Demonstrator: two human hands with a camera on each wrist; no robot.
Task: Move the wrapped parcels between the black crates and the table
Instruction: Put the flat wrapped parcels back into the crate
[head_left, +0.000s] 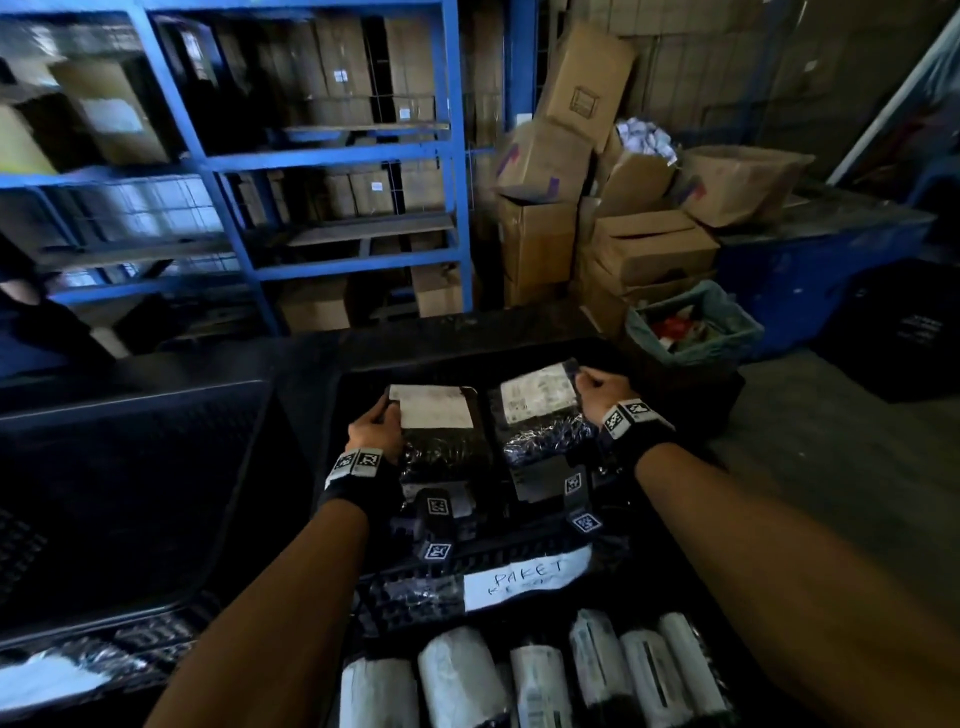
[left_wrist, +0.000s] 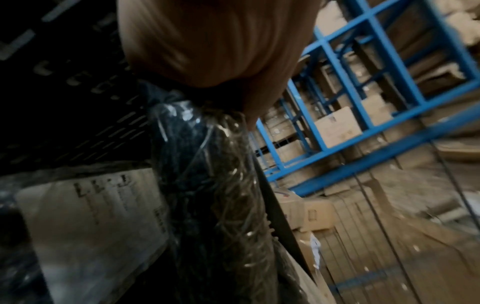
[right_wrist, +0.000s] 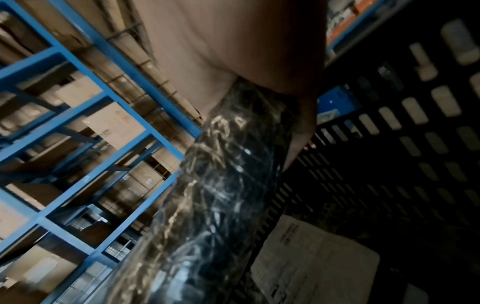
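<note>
Two black plastic-wrapped parcels with white labels are held over a black crate (head_left: 332, 415) in the head view. My left hand (head_left: 376, 428) grips the left parcel (head_left: 439, 431) by its left edge. My right hand (head_left: 602, 392) grips the right parcel (head_left: 540, 415) at its far right corner. In the left wrist view, the shiny wrapped parcel (left_wrist: 213, 185) hangs below my palm (left_wrist: 207, 41). The right wrist view shows the other parcel (right_wrist: 221, 174) under my hand (right_wrist: 246, 41), beside the crate's slotted wall (right_wrist: 389, 154). My fingers are mostly hidden.
A nearer crate labelled "PAKET" (head_left: 524, 577) holds a row of several white-labelled rolled parcels (head_left: 457, 675). Another black crate (head_left: 130, 483) stands left. Blue shelving (head_left: 332, 156) with cartons, stacked cardboard boxes (head_left: 597, 208) and a lined bin (head_left: 691, 327) lie beyond.
</note>
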